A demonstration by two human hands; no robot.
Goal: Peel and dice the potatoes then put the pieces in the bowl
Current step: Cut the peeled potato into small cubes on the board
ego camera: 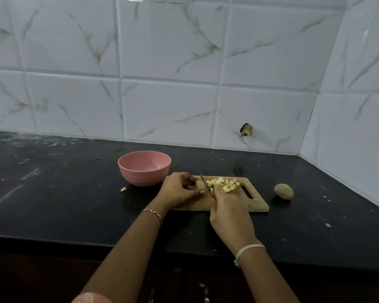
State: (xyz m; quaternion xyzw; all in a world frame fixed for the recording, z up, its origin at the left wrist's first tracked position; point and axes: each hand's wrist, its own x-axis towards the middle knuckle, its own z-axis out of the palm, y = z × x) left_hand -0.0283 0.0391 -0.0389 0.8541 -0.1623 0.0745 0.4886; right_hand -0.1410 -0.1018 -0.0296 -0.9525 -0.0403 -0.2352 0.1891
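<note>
Just below the middle of the frame, the left hand (178,190) curls its fingers (187,177) over a potato piece (199,185) at the left end of the board (257,204), pinning it down. The right hand (230,217), lower and to the right, is closed round the handle of the knife (204,182). The handle is mostly hidden. The blade stands tilted with its edge at the piece, just right of the left fingertips.

The piece looks firm and stiff, and its cut faces are probably wet and slippery. It is best held from above, flat face down so it cannot roll, with the fingertips tucked back from the blade. Being light, it wants steady downward pressure rather than a squeeze.

A heap of pale dice (224,185) lies mid-board, right of the blade. They are small, light and loose, so they would be easier to scoop together or sweep off the board than to pick up singly.

The pink bowl (143,178) stands on the dark desk (53,193) left of centre, just beside the board's far left corner. What shows of its inside holds nothing. One stray bit (123,189) lies on the desk at the bowl's lower left. A whole unpeeled potato (283,191) sits at the right, apart from the board, and its round shape would let it roll.
</note>
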